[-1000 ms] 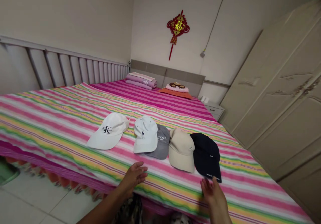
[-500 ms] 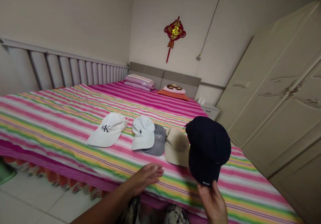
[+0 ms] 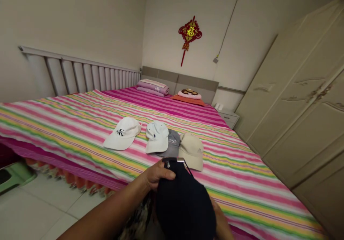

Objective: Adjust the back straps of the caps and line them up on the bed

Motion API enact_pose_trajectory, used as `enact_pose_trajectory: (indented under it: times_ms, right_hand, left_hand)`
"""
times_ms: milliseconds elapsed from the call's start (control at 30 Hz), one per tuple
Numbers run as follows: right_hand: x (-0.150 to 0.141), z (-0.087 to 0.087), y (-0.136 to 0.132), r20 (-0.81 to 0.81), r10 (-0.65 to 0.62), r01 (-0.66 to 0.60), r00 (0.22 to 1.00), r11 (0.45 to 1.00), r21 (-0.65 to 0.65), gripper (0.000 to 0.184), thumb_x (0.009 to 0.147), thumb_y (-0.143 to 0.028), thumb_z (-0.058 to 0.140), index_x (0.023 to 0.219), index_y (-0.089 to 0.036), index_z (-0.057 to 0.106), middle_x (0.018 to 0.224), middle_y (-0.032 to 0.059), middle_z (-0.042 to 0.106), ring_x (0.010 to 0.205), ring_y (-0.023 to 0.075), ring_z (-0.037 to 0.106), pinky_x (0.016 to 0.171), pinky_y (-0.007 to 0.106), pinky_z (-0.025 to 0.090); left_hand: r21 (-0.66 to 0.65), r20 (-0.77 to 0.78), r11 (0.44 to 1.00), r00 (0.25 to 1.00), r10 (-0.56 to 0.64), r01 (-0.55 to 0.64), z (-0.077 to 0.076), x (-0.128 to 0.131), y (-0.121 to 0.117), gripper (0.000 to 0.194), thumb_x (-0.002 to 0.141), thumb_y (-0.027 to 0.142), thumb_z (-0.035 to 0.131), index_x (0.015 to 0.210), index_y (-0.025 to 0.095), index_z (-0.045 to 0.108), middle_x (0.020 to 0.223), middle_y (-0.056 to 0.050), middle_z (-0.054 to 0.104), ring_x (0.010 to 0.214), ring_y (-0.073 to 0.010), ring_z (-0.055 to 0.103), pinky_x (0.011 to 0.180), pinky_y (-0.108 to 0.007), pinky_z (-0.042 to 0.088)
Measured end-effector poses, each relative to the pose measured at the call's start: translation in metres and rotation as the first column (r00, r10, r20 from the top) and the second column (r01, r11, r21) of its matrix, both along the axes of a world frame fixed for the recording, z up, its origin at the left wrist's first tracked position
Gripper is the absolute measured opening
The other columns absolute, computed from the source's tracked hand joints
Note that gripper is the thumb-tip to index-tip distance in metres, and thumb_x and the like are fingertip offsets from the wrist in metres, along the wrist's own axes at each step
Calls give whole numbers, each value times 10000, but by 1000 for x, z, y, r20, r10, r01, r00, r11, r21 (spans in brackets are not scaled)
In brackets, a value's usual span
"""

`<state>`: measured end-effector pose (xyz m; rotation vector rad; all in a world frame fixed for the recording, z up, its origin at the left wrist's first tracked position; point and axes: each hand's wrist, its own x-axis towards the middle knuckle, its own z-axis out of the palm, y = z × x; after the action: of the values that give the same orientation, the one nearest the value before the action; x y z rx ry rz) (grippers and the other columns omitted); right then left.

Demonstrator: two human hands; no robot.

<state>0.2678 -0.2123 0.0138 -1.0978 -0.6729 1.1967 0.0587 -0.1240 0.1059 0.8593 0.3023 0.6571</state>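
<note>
A dark navy cap [image 3: 185, 204] is held close in front of me, its back strap and small buckle turned toward the far side. My left hand [image 3: 158, 175] is closed on the strap edge, thumb on top. At the cap's right side is my right hand [image 3: 219, 215], its fingers mostly hidden behind the cap. On the bed beyond lie a white cap with CK letters [image 3: 123, 134], a pale cap with a small rider logo [image 3: 156, 138], a grey cap [image 3: 173, 143] partly under it, and a beige cap [image 3: 192, 150].
The caps lie on a striped bed sheet [image 3: 80, 125]. Folded bedding [image 3: 153, 88] and a pillow stack [image 3: 188, 98] sit near the headboard [image 3: 199, 86]. A wardrobe [image 3: 295, 107] stands on the right, a green stool [image 3: 18, 175] at lower left.
The navy cap has come down and left toward me and turned round, its back strap now facing away. My left hand has taken hold of it. The beige cap is now uncovered.
</note>
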Motion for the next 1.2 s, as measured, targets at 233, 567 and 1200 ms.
enact_pose_trajectory:
  times_ms: [233, 567, 1200]
  right_hand:
    - [-27, 104, 6, 328, 341, -397, 881, 910, 120, 349, 700, -457, 610, 882, -159, 628, 754, 37, 641, 724, 142, 569, 687, 235, 425]
    - [-53, 100, -6, 177, 437, -461, 882, 879, 124, 278, 686, -393, 644, 652, -161, 494, 437, -86, 389, 372, 36, 295, 384, 173, 222]
    - [-63, 95, -6, -107, 399, -365, 911, 899, 242, 186, 724, -303, 616, 657, -179, 495, 430, -103, 289, 363, 32, 169, 370, 170, 188]
  left_hand:
    - [171, -208, 969, 968, -144, 181, 14, -2, -21, 240, 478, 261, 709, 650, 109, 640, 539, 3, 559, 450, -91, 458, 461, -210, 328]
    - [158, -260, 983, 964, -48, 92, 13, -6, -23, 288, 501, 285, 741, 682, 105, 607, 560, 15, 543, 447, -42, 434, 445, -151, 298]
    - [106, -48, 993, 998, 49, -44, 2, -11, -25, 257, 486, 272, 744, 614, 106, 595, 535, 10, 541, 437, -50, 424, 436, -157, 300]
